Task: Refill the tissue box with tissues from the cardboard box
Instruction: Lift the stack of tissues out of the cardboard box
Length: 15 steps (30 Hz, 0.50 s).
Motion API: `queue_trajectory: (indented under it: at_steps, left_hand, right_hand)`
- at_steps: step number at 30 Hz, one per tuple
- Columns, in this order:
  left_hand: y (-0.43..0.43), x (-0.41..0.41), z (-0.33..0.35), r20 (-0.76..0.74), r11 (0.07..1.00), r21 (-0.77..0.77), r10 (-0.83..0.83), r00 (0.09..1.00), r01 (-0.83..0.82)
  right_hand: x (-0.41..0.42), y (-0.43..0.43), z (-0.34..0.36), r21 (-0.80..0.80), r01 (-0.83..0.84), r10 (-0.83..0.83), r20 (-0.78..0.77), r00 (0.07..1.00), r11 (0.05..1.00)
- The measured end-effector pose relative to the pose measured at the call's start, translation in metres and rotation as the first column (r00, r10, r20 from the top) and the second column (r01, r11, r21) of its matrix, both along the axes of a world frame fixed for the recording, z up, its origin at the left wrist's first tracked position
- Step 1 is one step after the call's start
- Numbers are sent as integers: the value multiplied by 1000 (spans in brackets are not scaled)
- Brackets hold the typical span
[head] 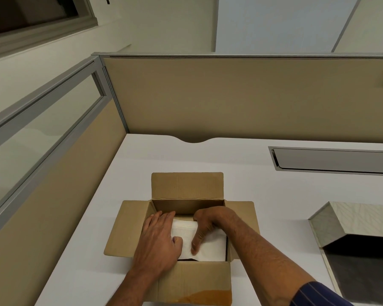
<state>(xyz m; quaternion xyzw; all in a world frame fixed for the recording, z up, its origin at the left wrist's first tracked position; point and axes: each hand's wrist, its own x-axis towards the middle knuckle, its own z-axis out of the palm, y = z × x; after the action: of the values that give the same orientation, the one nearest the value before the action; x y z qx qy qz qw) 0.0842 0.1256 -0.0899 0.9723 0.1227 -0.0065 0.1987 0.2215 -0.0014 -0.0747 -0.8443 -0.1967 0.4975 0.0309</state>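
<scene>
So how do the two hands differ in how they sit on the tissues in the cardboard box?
The left hand lies flat, palm down, fingers pointing away over the tissue stack; the right hand is curled, thumb pointing back along it. The left covers the stack's left side, the right its far edge. Both are inside the open cardboard box, touching the stack.

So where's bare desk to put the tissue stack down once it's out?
Free: the strip between the cardboard box and the metal tissue box, and the desk behind the box up to the partition. Crowded: inside the box, both hands, left hand and right hand, on the tissues.
</scene>
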Motion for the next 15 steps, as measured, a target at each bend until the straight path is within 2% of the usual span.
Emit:
queue_trajectory:
  at_steps: [7,15]
  left_hand:
    - [-1,1,-2,5,1000,2,4,1000,-4]
    - [0,1,0,20,1000,5,-27,999,26]
  right_hand:
    - [-11,-11,2,124,-5,-6,85,996,992]
    - [-31,-27,13,237,-129,67,251,966,963]
